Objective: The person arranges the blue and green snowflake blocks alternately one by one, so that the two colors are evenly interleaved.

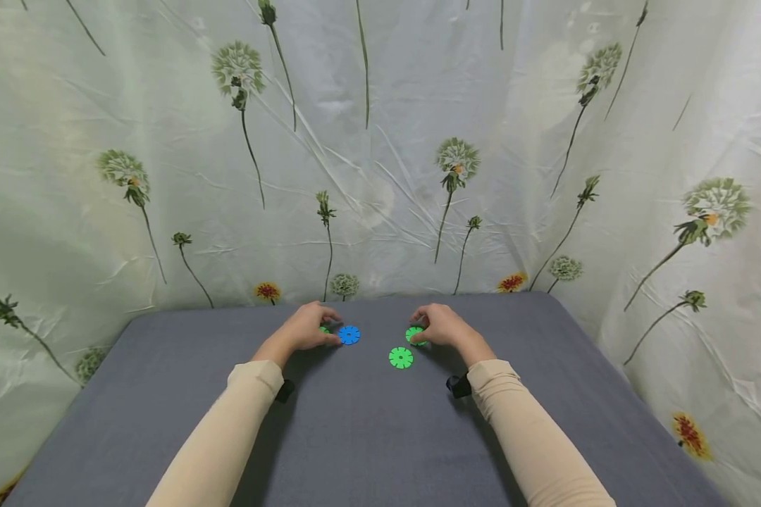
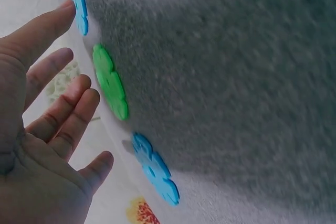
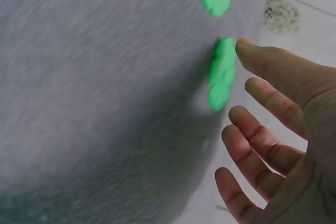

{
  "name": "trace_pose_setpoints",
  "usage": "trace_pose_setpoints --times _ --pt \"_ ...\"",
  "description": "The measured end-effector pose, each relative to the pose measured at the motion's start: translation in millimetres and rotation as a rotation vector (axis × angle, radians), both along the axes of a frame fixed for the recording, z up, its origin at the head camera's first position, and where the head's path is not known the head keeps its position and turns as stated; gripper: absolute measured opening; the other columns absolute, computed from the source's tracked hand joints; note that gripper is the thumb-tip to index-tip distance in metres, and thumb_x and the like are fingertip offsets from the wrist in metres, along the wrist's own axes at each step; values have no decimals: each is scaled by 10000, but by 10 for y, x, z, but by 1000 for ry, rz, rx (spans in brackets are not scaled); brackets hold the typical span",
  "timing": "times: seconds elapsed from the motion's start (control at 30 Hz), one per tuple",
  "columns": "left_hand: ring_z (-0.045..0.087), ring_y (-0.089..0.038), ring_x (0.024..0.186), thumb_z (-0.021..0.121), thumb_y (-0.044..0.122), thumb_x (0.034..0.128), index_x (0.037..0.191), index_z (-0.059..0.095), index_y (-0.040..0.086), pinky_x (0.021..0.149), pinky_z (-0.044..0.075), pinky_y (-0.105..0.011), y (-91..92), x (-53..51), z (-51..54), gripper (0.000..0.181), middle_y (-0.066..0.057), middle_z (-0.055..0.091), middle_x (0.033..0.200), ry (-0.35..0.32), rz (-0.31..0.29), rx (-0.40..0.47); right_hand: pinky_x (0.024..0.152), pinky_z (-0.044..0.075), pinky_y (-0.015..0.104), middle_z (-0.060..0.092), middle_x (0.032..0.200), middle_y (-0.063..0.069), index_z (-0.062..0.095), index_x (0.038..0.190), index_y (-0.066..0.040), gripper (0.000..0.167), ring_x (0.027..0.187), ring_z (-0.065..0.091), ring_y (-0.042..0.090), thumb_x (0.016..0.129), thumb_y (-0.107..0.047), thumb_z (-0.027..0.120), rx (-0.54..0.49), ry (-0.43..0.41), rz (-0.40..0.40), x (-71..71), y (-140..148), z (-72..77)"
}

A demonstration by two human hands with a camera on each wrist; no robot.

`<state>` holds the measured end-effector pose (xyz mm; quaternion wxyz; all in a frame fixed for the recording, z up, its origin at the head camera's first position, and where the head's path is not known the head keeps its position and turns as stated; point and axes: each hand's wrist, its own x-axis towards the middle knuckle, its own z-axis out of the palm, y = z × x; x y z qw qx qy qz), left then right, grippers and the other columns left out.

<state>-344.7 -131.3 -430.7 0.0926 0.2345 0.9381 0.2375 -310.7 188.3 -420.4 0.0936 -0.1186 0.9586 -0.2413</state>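
Left hand [image 1: 306, 327] was spread left of blue disc [image 1: 351, 337], right hand [image 1: 444, 327] likewise rightward; low rim pinches seemed best.

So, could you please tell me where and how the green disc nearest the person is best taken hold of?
I would pinch the green disc by opposite edges of its notched rim, coming down from above and from its right, the side nearer the right hand. It lies flat and looks thin on the grey cloth, so the rim is probably the easiest part to catch.
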Motion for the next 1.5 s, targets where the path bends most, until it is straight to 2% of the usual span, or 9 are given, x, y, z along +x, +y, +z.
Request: trace_pose_setpoints --times 0.27,0.7,0.93,1.07,1.17,1.33,1.5 --pt "647 -374 1315 851 290 950 1372 744 123 1107 529 -558 98 -26 -50 467 -183 684 1403 -16 1 -2 1002 584 486 744 1245 166 759 1305 -58 442 1179 693 326 915 -226 883 -16 -3 -39 -12 102 -118" --pt "641 -361 1286 839 312 960 1373 750 139 1083 535 -523 170 -12 -80 456 -185 634 1394 0 9 -32 975 592 471 774 1197 146 786 1288 -74 449 1109 717 297 890 -243 907 -18 35 -55 -9 94 -155" --pt "603 -363 1347 851 299 948 1307 796 156 1112 523 -519 202 -15 -69 390 -110 726 1375 26 3 -47 940 596 456 781 1147 119 798 1266 -77 442 1047 722 269 877 -249 918 -22 47 -76 -5 96 -199" --pt "609 -370 1353 860 302 939 1291 806 162 1115 526 -525 212 -12 -60 383 -106 731 1375 13 10 -45 936 585 460 754 1134 119 787 1258 -70 434 1022 698 257 882 -246 914 -35 40 -77 2 106 -203" --pt "611 -371 1356 872 314 926 1285 811 176 1114 529 -528 219 -12 -62 389 -111 718 1395 -7 27 -41 886 576 430 706 1097 108 766 1241 -62 412 938 659 224 892 -232 906 -64 19 -83 5 114 -204" --pt "610 -366 1360 896 312 902 1275 817 191 1115 531 -530 232 -17 -67 400 -117 700 1415 -29 60 -31 708 526 332 614 951 61 702 1185 -52 366 736 582 175 898 -175 892 -162 -20 -89 -8 146 -210" --pt "607 -367 1364 907 299 892 1258 825 196 1116 531 -522 234 -21 -73 389 -126 682 1431 -45 91 -9 653 482 282 588 884 30 669 1173 -44 369 691 549 150 889 -135 887 -228 -22 -72 -38 200 -228"
